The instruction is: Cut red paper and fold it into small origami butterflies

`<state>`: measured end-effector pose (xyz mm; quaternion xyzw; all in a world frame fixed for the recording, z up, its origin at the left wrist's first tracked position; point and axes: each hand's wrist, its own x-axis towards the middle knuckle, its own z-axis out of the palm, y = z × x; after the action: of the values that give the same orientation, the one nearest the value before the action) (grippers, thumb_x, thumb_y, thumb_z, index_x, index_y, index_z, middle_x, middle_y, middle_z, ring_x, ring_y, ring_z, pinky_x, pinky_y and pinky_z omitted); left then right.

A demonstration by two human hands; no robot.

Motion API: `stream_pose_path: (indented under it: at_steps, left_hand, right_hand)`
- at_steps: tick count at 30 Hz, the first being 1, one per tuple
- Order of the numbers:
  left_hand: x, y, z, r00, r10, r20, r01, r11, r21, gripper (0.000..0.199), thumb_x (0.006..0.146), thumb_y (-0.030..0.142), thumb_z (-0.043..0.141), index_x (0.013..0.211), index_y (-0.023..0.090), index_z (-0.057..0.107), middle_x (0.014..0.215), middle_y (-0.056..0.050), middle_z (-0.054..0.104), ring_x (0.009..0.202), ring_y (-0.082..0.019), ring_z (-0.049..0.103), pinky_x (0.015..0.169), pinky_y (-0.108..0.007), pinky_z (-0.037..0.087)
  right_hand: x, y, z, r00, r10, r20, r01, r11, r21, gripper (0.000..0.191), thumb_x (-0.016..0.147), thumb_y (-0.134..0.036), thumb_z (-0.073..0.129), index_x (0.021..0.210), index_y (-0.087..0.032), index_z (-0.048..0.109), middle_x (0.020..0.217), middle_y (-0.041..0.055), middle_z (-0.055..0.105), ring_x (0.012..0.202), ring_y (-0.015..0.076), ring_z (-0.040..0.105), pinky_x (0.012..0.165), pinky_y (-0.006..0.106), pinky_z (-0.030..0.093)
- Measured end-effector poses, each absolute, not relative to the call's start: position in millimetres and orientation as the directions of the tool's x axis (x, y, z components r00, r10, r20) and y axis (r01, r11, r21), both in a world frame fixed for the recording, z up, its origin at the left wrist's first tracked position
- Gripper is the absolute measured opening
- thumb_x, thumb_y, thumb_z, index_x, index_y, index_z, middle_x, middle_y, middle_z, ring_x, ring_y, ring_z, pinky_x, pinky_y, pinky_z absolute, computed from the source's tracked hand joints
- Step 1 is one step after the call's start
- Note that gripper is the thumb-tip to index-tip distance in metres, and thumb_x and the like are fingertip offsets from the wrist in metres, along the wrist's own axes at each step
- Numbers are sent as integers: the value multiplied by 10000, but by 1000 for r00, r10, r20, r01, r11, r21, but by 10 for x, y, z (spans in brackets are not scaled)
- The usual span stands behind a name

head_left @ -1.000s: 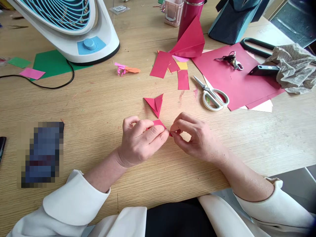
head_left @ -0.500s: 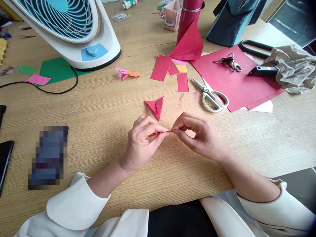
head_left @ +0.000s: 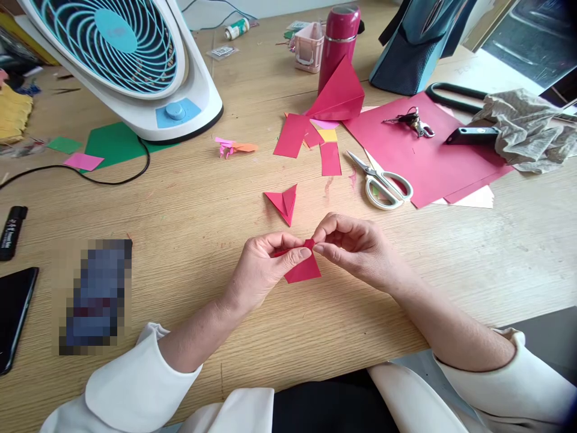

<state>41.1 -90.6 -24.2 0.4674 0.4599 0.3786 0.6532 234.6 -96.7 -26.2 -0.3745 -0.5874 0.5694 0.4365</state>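
Observation:
Between thumb and fingers, my left hand [head_left: 265, 264] pinches a small red sheet of paper [head_left: 303, 272], whose lower part hangs below the thumb. My right hand [head_left: 354, 248] has its thumb and forefinger pressed together at the paper's upper right edge. A narrow top part of the paper looks folded, though my fingers partly cover it. Just beyond my hands lies a folded red paper piece [head_left: 285, 203] with pointed corners. White-handled scissors [head_left: 383, 183] rest to the right of it, beyond my right hand.
Large red sheets [head_left: 383, 132] carry keys [head_left: 415, 122] at the right. Red paper scraps [head_left: 292, 136] and a folded red cone [head_left: 340, 96] lie by a red flask [head_left: 338, 48]. A fan [head_left: 189, 114] stands back left; a phone [head_left: 18, 319] and marker [head_left: 13, 233] lie left.
The red paper, seen nearly edge-on before, now turns its flat face to me and hangs below my left thumb. Both hands stay close together. The view has shifted slightly.

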Motion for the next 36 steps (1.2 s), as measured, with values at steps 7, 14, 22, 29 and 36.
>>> stream_pose_path:
  at_steps: [7, 14, 22, 29, 36]
  left_hand:
    - [400, -896, -237, 383, 868, -316, -131, 389, 912, 225, 658, 331, 900, 795, 192, 789, 776, 8, 736, 741, -92, 609, 728, -209, 466]
    - [368, -875, -230, 559, 773, -299, -174, 463, 869, 163, 716, 306, 865, 763, 180, 773, 711, 24, 678, 692, -82, 551, 706, -219, 420]
    - [336, -835, -239, 609, 725, -323, -97, 472, 876, 245, 711, 364, 866, 796, 166, 750, 785, 9, 657, 784, -108, 537, 743, -237, 379]
    - [325, -827, -289, 610, 720, -330, -95, 480, 872, 275, 690, 380, 876, 755, 157, 729, 722, 17, 607, 725, -102, 485, 679, -239, 339]
    - [330, -835, -280, 605, 724, -330, -143, 507, 850, 270, 660, 364, 894, 716, 154, 734, 697, 15, 616, 690, -97, 492, 660, -239, 342]
  right_hand:
    - [2399, -954, -245, -406, 892, 198, -36, 201, -979, 64, 922, -235, 672, 927, -184, 634, 882, 14, 589, 767, 124, 552, 704, 277, 470]
    - [2459, -927, -181, -519, 806, 286, 16, 343, -939, 31, 949, -207, 627, 937, -180, 635, 922, 28, 573, 806, 131, 576, 736, 285, 491]
    - [2471, -928, -164, -585, 735, 343, 121, 498, -859, 33, 979, -179, 569, 958, -185, 595, 932, 37, 562, 828, 138, 564, 764, 291, 488]
    - [2455, -930, -169, -591, 714, 375, 128, 542, -831, 43, 981, -150, 555, 964, -178, 583, 943, 42, 561, 845, 138, 563, 773, 294, 490]
    - [2460, -919, -203, -563, 726, 396, 101, 536, -838, 45, 966, -157, 582, 979, -194, 605, 977, 51, 580, 880, 152, 586, 788, 314, 510]
